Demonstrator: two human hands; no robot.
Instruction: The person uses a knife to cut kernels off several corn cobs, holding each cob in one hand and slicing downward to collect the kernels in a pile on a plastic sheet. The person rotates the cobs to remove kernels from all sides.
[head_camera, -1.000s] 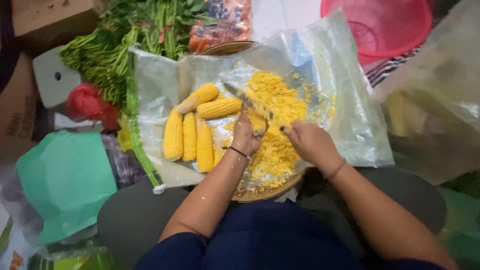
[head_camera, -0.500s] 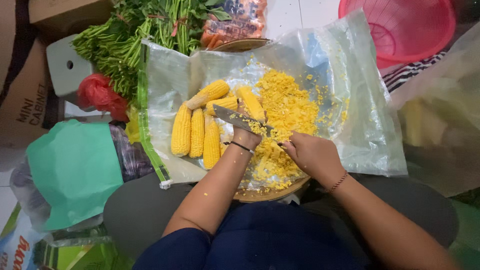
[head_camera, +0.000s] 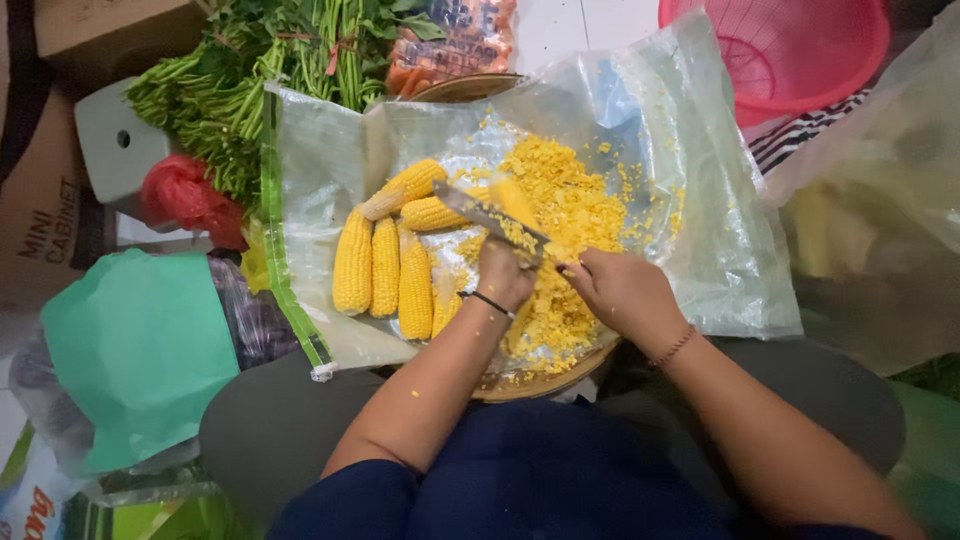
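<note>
The corn cob (head_camera: 512, 200) stands tilted on the pile of cut kernels (head_camera: 565, 215), in the middle of the clear plastic sheet (head_camera: 700, 250). My left hand (head_camera: 503, 272) is curled near its near end. My right hand (head_camera: 622, 290) is closed around the knife (head_camera: 490, 217), whose blade lies across the cob. Whole cobs (head_camera: 385, 265) lie in a row to the left.
</note>
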